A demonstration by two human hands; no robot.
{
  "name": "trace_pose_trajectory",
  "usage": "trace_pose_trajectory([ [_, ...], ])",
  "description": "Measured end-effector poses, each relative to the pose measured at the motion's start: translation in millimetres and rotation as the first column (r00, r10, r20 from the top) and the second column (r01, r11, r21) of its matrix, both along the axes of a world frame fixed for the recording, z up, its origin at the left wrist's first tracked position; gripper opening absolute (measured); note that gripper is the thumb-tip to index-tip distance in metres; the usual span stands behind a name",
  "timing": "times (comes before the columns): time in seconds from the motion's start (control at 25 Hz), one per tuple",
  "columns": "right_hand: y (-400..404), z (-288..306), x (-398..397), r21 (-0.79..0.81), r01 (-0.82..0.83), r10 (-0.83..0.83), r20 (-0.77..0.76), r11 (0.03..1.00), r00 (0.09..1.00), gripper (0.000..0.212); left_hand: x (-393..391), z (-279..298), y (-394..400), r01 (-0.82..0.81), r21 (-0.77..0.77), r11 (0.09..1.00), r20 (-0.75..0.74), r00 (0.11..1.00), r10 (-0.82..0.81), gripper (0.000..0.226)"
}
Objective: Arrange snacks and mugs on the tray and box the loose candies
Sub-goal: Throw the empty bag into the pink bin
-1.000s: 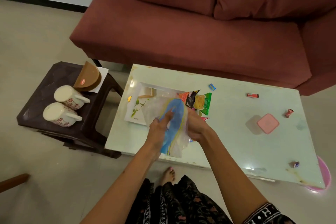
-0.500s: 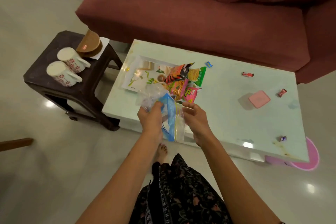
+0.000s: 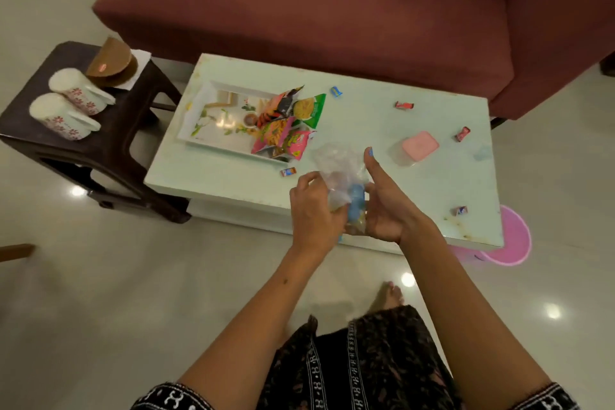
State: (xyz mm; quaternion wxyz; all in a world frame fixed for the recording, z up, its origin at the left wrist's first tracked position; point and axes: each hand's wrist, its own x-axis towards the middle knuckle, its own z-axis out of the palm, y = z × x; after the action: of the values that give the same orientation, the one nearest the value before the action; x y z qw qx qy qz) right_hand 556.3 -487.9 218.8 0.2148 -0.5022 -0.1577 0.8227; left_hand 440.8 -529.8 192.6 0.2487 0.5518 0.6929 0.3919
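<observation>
Left hand and right hand fingers clamped on crumpled plastic bag above table front edge. Snack packets lie on tray.

Your left hand and right hand grip a crumpled clear bag above the table's near edge. Snack packets lie on the tray. Candies lie scattered around the pink-lidded box. Two mugs lie on the stool.
</observation>
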Motion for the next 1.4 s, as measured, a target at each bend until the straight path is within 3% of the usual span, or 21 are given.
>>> trace_pose_trajectory([
  [0.08, 8, -2, 41, 0.085, 0.066, -0.073, 0.08, 0.994, 0.994, 0.047, 47, -5, 5, 0.15, 0.02, 0.989, -0.212, 0.967, -0.142, 0.051],
  [0.12, 13, -1, 64, 0.136, 0.093, -0.116, 0.179, 0.986, 0.977, 0.033, 72, -8, 9, 0.196, 0.008, 0.981, -0.239, 0.953, -0.189, 0.055],
  [0.2, 23, -3, 113, 0.195, 0.158, -0.217, 0.333, 0.968, 0.918, 0.012, 121, -5, 19, 0.223, -0.055, 0.973, -0.058, 0.972, -0.226, 0.055],
  [0.28, 36, -9, 161, 0.223, 0.234, -0.304, 0.372, 0.946, 0.877, 0.01, 170, -2, 25, 0.164, -0.056, 0.985, 0.2, 0.968, -0.149, 0.052],
  [0.36, 50, -16, 202, 0.255, 0.32, -0.399, 0.379, 0.912, 0.835, 0.019, 217, -4, 23, -0.008, 0.004, 1.0, 0.303, 0.953, 0.006, 0.059],
  [0.44, 63, -20, 239, 0.271, 0.387, -0.468, 0.389, 0.881, 0.793, 0.037, 258, -2, 28, -0.137, -0.08, 0.987, 0.403, 0.901, 0.157, 0.075],
  [0.56, 73, -23, 278, 0.261, 0.344, -0.419, 0.331, 0.902, 0.846, 0.039, 290, 5, 48, -0.01, -0.331, 0.944, 0.588, 0.78, 0.215, 0.08],
  [0.68, 73, -26, 296, 0.265, 0.301, -0.351, 0.167, 0.916, 0.921, 0.034, 293, 4, 68, 0.172, -0.382, 0.908, 0.796, 0.56, 0.229, 0.062],
  [0.76, 75, -29, 310, 0.302, 0.261, -0.322, 0.173, 0.917, 0.931, 0.032, 295, -2, 79, 0.207, -0.36, 0.91, 0.84, 0.496, 0.22, 0.052],
  [0.8, 75, -31, 318, 0.336, 0.209, -0.3, 0.246, 0.918, 0.922, 0.032, 297, -6, 83, 0.194, -0.356, 0.914, 0.83, 0.516, 0.214, 0.046],
  [0.88, 80, -38, 332, 0.432, 0.069, -0.287, 0.462, 0.899, 0.839, 0.032, 311, -18, 90, 0.128, -0.382, 0.915, 0.738, 0.638, 0.219, 0.032],
  [1.04, 72, -64, 342, 0.597, -0.213, -0.408, 0.726, 0.773, 0.553, 0.028, 348, -55, 104, -0.04, -0.421, 0.906, 0.477, 0.84, 0.259, 0.018],
  [1.08, 69, -73, 346, 0.602, -0.273, -0.407, 0.746, 0.751, 0.527, 0.033, 356, -67, 111, -0.061, -0.431, 0.9, 0.425, 0.866, 0.262, 0.018],
  [1.16, 62, -95, 359, 0.603, -0.368, -0.348, 0.751, 0.708, 0.561, 0.051, 371, -91, 129, -0.059, -0.459, 0.886, 0.366, 0.897, 0.249, 0.021],
  [1.28, 54, -140, 389, 0.589, -0.381, -0.362, 0.774, 0.713, 0.52, 0.061, 397, -125, 150, 0.044, -0.563, 0.825, 0.331, 0.927, 0.177, 0.028],
  [1.4, 55, -193, 425, 0.58, -0.207, -0.485, 0.791, 0.788, 0.373, 0.039, 432, -164, 161, 0.257, -0.662, 0.704, 0.425, 0.902, 0.071, 0.016],
])
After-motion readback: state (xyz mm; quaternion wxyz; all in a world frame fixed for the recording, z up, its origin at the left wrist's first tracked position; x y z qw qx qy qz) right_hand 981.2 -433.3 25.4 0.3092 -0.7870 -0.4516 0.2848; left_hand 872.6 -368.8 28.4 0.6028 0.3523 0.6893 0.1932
